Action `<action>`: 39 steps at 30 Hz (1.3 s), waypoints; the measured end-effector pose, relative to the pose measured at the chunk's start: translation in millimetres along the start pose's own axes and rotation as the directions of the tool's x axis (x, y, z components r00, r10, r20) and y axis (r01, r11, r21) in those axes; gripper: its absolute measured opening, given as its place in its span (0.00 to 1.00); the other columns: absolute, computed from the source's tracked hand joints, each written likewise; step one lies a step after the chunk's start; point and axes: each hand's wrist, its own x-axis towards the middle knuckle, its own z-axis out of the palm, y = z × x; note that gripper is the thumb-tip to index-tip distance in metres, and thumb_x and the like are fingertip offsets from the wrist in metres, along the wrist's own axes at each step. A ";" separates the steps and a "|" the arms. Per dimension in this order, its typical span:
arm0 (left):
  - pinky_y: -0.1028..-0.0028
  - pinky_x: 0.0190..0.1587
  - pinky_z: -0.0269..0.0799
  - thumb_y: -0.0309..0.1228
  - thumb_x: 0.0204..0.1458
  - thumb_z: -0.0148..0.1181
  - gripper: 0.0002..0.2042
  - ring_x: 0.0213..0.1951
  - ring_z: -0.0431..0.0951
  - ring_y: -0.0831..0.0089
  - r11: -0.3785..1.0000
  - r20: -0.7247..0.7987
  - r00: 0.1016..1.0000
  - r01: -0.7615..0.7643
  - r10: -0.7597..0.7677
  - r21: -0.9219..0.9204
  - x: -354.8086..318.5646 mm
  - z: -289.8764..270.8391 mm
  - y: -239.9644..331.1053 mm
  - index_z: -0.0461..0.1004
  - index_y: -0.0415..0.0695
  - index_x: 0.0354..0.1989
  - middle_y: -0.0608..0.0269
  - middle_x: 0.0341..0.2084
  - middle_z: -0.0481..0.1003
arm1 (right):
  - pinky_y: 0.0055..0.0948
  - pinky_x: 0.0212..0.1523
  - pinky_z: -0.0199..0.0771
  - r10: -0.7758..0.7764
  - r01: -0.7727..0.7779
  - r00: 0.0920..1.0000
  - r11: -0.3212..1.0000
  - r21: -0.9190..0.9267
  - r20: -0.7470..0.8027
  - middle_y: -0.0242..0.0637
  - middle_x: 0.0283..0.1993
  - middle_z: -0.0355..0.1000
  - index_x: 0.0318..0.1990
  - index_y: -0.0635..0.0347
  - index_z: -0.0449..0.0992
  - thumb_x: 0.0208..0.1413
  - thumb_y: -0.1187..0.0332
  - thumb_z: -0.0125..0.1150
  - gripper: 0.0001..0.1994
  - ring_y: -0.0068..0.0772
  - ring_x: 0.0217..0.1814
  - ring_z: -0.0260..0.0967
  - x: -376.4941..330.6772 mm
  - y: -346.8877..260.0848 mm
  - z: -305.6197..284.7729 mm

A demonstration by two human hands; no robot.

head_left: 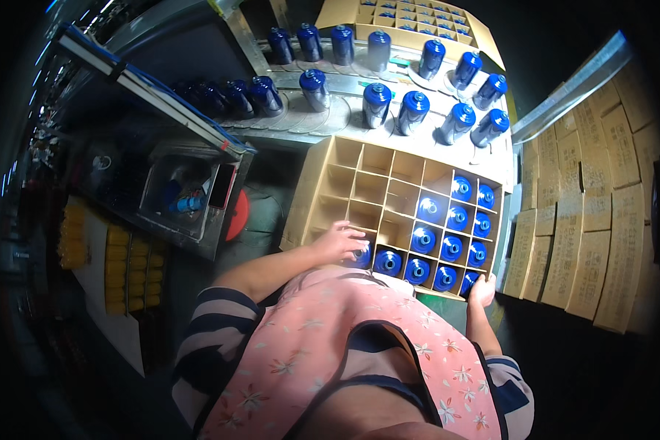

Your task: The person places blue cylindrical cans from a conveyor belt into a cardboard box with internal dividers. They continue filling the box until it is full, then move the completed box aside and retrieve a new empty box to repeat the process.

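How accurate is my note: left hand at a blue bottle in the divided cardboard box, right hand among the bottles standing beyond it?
One part is wrong: the head view shows the right hand at the near right corner of the divided cardboard box. The left hand is indeed at a blue bottle inside.

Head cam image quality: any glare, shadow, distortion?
Head view: glare whitens the right end of the work surface, around blue bottles; head view: the divided carton is well lit; head view: left side and rim mostly dark; head view: fisheye curves the stacked cartons at right.
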 end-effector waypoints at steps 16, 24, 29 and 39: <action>0.71 0.62 0.60 0.15 0.52 0.53 0.18 0.58 0.69 0.69 0.739 -0.717 0.496 -0.200 -0.490 -0.644 -26.8 -197.4 12.0 0.69 0.32 0.54 0.49 0.60 0.66 | 0.33 0.64 0.60 -0.349 0.258 0.937 0.697 0.670 0.002 0.43 0.60 0.67 0.60 0.64 0.66 0.54 0.77 0.56 0.24 0.36 0.63 0.63 12.3 -63.8 12.6; 0.70 0.63 0.59 0.12 0.50 0.51 0.21 0.60 0.68 0.66 0.770 -0.732 0.339 -0.034 -0.591 -0.637 -82.3 -218.9 -28.4 0.68 0.31 0.55 0.49 0.59 0.68 | 0.34 0.65 0.58 -0.881 0.421 0.468 0.286 0.861 0.064 0.43 0.65 0.62 0.63 0.59 0.64 0.48 0.61 0.70 0.34 0.38 0.68 0.57 -61.9 -427.8 94.4; 0.67 0.62 0.63 0.11 0.48 0.46 0.24 0.60 0.68 0.63 0.743 -0.738 0.209 -0.070 -0.641 -0.665 -123.8 -233.1 -25.0 0.66 0.29 0.57 0.47 0.60 0.67 | 0.40 0.68 0.53 -0.854 0.668 0.520 0.409 0.622 0.003 0.54 0.66 0.57 0.65 0.61 0.62 0.41 0.50 0.74 0.44 0.50 0.70 0.53 -79.5 -557.2 175.1; 0.64 0.60 0.68 0.16 0.51 0.46 0.23 0.59 0.68 0.61 0.813 -0.788 0.204 0.111 -0.582 -0.572 -121.0 -276.4 -15.8 0.65 0.31 0.58 0.47 0.60 0.66 | 0.36 0.61 0.64 -0.893 0.676 0.413 0.169 0.717 -0.179 0.46 0.55 0.69 0.53 0.49 0.76 0.51 0.64 0.64 0.19 0.45 0.58 0.65 -74.2 -576.5 219.0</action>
